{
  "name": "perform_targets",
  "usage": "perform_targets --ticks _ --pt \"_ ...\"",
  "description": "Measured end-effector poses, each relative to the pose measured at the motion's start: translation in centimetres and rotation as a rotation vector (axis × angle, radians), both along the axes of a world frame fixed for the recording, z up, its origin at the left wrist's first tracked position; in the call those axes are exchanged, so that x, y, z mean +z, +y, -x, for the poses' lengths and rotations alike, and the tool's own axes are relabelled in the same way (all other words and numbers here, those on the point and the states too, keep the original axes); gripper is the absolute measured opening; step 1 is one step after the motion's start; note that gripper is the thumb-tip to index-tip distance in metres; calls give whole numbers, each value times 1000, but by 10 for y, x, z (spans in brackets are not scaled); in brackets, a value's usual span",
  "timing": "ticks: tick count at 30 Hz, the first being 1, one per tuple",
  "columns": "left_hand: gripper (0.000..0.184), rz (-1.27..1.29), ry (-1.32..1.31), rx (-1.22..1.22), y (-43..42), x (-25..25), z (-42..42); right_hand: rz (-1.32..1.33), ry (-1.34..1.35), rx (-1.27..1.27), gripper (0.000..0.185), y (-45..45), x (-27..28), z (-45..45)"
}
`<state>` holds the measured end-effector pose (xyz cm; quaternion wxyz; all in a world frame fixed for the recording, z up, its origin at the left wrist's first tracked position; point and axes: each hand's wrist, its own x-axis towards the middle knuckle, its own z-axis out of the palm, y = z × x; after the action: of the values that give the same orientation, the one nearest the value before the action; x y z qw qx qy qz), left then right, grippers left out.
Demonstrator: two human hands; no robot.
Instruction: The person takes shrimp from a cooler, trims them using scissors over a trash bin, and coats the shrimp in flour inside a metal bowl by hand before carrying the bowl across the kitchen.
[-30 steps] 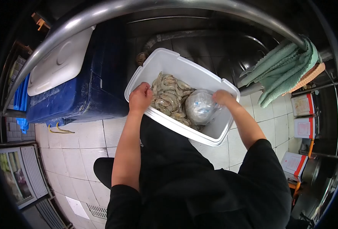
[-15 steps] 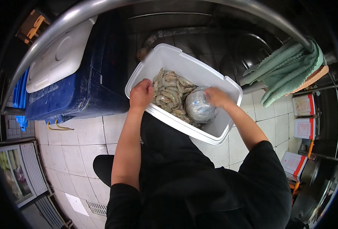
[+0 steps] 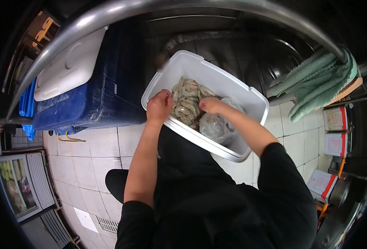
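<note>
A white plastic tub [image 3: 237, 79] holds a heap of raw grey shrimp [image 3: 187, 106] and, on its right side, a clear plastic bag [image 3: 218, 128] with pale contents. At the tub's near left rim is my left hand [image 3: 159, 107], fingers curled closed beside the shrimp; what they grip, if anything, is hidden. Above the right part of the heap is my right hand [image 3: 211, 105], its fingers drawn together. Whatever is between them is too small to make out. My right forearm passes over the plastic bag.
A blue cooler box [image 3: 63, 110] with a white lid [image 3: 69, 68] stands left of the tub. A metal rail [image 3: 179, 5] arches overhead, with a green towel [image 3: 324, 83] hanging at right. White-and-red boxes [image 3: 336, 144] line the right side, above the tiled floor [image 3: 84, 166].
My right hand has left the plastic bag and moved left over the shrimp. My left hand stays at the rim. The whole view has shifted slightly.
</note>
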<state>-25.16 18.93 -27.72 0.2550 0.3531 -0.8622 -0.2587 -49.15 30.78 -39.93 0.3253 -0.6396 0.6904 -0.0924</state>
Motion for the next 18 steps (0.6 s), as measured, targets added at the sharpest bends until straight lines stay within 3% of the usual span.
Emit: perform_targets --ticks 2,7,10,18 --pt "14 12 -13 15 -1 -1 -1 -90 111 -40 30 -33 -39 -12" --pt "12 -39 -26 11 0 7 0 -294 316 -197 43 -51 -23 -62" --pt "13 -30 -5 19 -1 3 0 -213 478 -252 48 -50 -45 -71" --pt "12 3 -9 1 -1 5 0 -270 387 -98 46 -44 -23 -75"
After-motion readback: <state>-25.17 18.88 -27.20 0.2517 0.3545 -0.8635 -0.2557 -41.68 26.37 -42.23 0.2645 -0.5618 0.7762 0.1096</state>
